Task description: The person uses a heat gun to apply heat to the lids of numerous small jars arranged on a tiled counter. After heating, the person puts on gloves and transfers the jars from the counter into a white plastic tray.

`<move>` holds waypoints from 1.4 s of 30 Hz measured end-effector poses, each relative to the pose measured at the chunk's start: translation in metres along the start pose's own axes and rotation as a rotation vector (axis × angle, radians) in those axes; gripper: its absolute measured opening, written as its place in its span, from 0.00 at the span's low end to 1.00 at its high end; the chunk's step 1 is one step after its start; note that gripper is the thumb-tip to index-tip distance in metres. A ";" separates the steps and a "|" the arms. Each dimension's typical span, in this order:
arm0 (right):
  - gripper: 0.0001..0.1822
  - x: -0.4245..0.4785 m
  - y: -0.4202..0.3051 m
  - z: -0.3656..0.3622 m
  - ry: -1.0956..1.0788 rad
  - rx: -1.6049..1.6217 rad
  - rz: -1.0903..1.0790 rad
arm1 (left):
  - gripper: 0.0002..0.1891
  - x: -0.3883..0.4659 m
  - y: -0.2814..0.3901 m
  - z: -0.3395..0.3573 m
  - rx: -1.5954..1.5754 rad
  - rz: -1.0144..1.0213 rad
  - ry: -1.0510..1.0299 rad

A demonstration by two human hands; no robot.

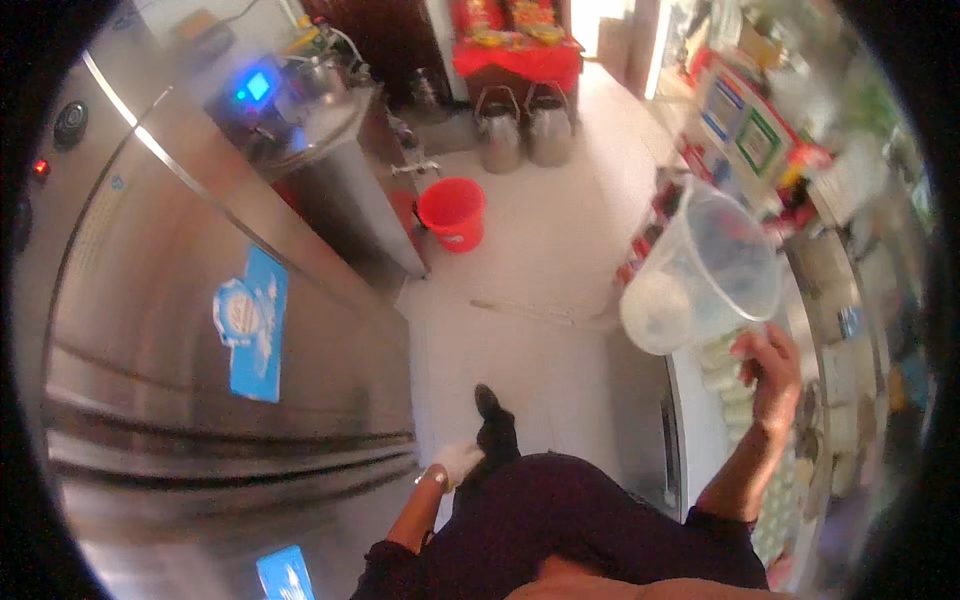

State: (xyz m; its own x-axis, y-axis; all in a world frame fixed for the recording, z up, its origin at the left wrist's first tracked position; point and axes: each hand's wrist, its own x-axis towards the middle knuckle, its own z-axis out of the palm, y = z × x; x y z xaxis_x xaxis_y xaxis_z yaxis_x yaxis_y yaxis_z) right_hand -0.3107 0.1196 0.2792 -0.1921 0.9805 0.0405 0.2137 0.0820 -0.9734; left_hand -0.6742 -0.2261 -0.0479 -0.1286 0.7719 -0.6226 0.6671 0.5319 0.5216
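Note:
At the right, a large translucent plastic tub [697, 270] is tilted with its open mouth facing up and right. My right hand [769, 360] is at the tub's lower rim, its fingers curled; the frame is blurred there. Whether the fingers grip the rim cannot be told. Low at my left side hangs my left hand [459, 461], pale and blurred, with a band at its wrist. It is beside my dark trouser leg and near the steel refrigerator; nothing plain shows in it.
A steel refrigerator [172, 315] fills the left. Beyond it stand a steel counter [367, 180], a red bucket [454, 214] on the floor and two metal canisters [501, 139] before a red-draped table [517, 60]. A cluttered counter and shelves [840, 360] run along the right.

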 end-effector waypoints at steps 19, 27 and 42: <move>0.26 0.460 -0.327 0.748 -0.867 0.260 -0.812 | 0.25 0.143 -0.100 -0.296 -0.322 -0.716 0.231; 0.12 0.551 -0.540 1.175 -0.417 -0.035 -1.793 | 0.26 0.255 -0.091 -0.203 -0.626 -0.783 0.445; 0.17 0.535 -0.528 1.321 -1.121 0.274 -1.106 | 0.20 0.342 -0.088 -0.289 -0.992 -0.878 0.504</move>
State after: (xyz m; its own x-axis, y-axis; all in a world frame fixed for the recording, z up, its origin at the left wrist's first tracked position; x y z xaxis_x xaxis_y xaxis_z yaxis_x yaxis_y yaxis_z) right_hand -1.7918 0.3654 0.5173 -0.7296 -0.1674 0.6630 -0.6486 0.4766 -0.5934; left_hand -0.9895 0.0913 -0.1378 -0.6106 -0.0049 -0.7919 -0.5223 0.7541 0.3981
